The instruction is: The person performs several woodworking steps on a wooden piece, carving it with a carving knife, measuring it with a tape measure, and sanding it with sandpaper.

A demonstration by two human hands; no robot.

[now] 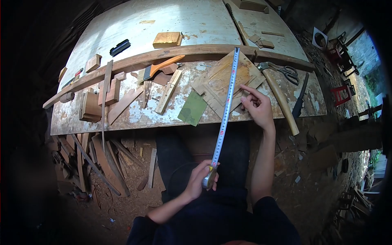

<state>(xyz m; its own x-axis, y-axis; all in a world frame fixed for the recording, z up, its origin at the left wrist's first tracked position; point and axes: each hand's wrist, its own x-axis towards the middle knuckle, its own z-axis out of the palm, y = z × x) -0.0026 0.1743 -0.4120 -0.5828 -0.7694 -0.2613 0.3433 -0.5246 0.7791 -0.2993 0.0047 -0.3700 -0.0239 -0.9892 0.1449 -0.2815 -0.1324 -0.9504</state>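
Note:
My left hand (201, 179) is wrapped round the case of a tape measure (209, 178), below the bench's front edge. The tape's blade (226, 112) runs out of the case, up and slightly right, over stacked square wooden boards (222, 77); its tip lies near a long wooden beam (163, 53). Just right of the blade, above the boards' right part, my right hand (257, 107) has its index finger stretched out and its other fingers partly curled, with nothing in them. A green sheet (192, 108) lies left of the boards.
On the bench (143, 118) lie an orange-handled brush (163, 65), a wooden block (167, 40) and a black object (120, 47). A hammer (279, 96), scissors (288, 73) and a dark-handled tool (300, 100) are on the right. Wood scraps (108, 159) stand below at the left.

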